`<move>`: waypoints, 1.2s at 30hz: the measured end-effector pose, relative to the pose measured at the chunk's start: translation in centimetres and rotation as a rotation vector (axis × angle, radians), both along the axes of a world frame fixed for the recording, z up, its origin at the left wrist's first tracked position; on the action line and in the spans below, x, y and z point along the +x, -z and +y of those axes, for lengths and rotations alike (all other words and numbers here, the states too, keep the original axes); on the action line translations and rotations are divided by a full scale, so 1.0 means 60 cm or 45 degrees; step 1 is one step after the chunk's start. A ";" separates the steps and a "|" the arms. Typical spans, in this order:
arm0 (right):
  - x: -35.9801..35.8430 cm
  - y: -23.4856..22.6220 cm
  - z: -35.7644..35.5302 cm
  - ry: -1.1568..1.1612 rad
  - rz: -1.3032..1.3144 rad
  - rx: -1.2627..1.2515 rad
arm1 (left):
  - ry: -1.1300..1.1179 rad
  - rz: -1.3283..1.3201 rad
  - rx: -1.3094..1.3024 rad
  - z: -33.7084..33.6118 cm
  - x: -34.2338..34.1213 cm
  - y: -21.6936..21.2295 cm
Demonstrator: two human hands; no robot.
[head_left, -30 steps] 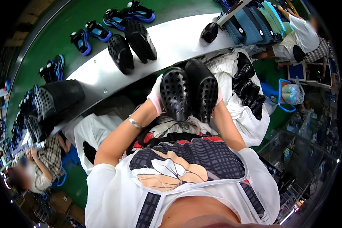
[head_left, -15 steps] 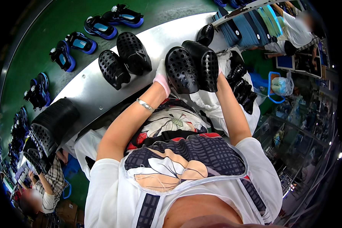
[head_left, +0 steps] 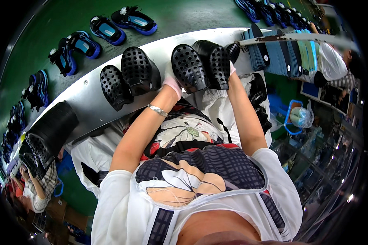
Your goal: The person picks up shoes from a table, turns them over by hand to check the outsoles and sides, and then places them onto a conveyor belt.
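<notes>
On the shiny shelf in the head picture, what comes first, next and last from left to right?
Black clog pair → left hand → held black clog pair → right hand → blue insoles.

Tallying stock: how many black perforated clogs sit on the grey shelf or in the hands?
4: left hand holds one clog, right hand another; two lie on the shelf and. More may be hidden.
</notes>
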State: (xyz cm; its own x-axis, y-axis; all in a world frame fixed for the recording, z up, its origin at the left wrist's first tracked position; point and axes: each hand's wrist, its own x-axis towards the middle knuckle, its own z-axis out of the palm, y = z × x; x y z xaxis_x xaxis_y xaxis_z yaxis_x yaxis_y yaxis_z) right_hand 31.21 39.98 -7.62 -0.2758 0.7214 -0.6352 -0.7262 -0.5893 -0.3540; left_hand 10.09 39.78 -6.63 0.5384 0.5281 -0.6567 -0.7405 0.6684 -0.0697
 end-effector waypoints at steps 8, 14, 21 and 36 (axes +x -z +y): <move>0.024 -0.029 0.014 0.195 -0.529 0.055 | 0.379 0.488 0.021 0.001 0.020 -0.016; 0.005 -0.091 -0.015 0.122 -0.482 0.157 | 0.410 0.978 0.056 -0.010 0.014 0.014; 0.015 -0.074 -0.017 0.181 -0.679 0.242 | 0.714 0.608 0.319 -0.047 -0.036 -0.042; 0.032 -0.055 -0.025 0.089 -0.794 0.193 | 0.836 0.911 1.427 0.023 -0.332 -0.384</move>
